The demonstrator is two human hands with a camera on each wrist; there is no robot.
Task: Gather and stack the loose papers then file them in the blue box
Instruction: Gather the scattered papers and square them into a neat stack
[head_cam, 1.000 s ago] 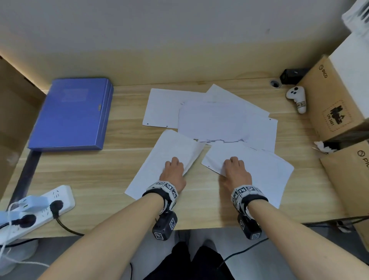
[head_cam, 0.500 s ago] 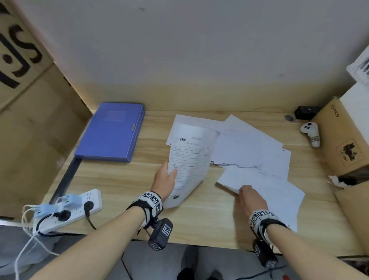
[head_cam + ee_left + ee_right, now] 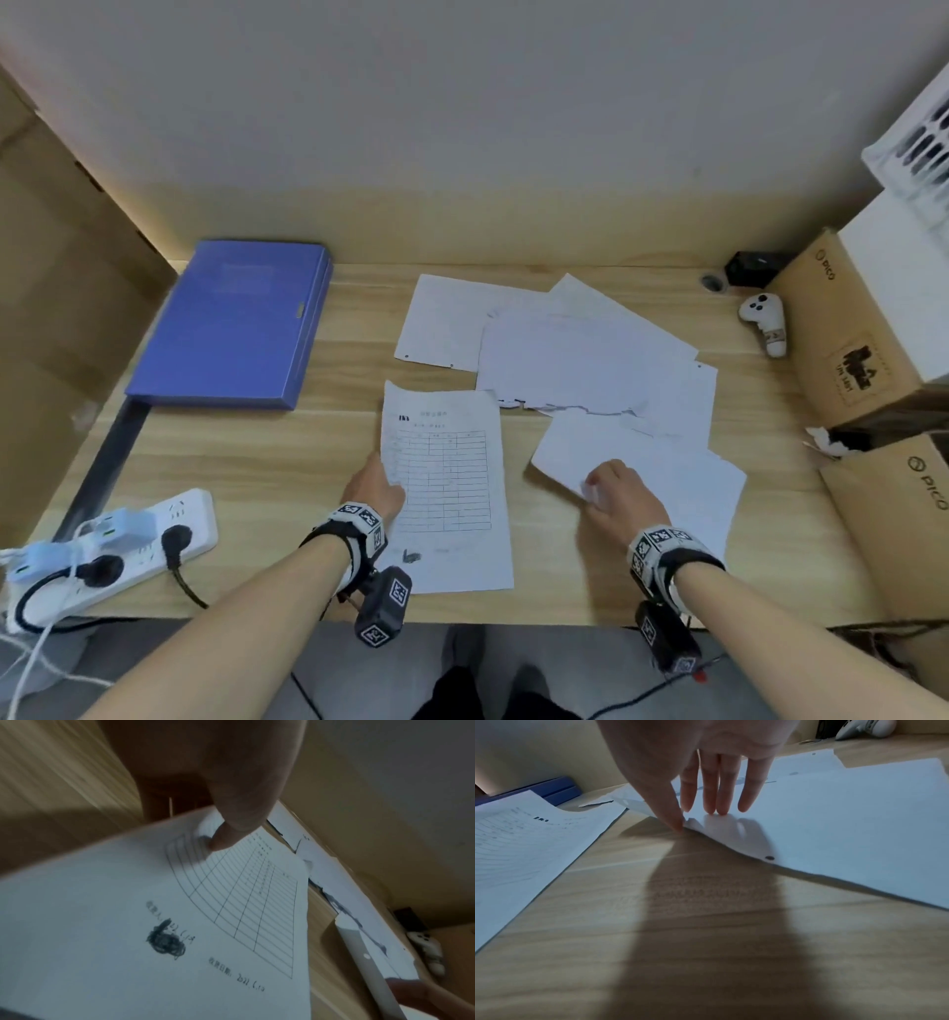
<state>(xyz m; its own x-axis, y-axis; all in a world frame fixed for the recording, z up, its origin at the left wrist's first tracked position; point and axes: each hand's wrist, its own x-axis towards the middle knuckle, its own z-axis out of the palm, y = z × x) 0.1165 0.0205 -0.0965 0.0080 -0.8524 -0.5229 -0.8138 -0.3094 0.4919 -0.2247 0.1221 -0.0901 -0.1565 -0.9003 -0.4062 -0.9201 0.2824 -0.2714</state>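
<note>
Head: left hand [image 3: 377,491] pinches printed sheet [image 3: 447,493].

Blue box [image 3: 233,324]; white sheet [image 3: 447,493] w/ black grid, prob. ink smudge.

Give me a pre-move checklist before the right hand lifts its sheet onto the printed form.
1. Left hand holds the printed form: ok, thumb pinches its edge.
2. Right hand has the blank sheet secured: not ok, straight fingers only press near its corner.
3. Sheet corner raised for the thumb: ok, slightly lifted.
4. Blue box open: not ok, lid closed.
5. Other papers gathered: not ok, scattered behind.
</note>
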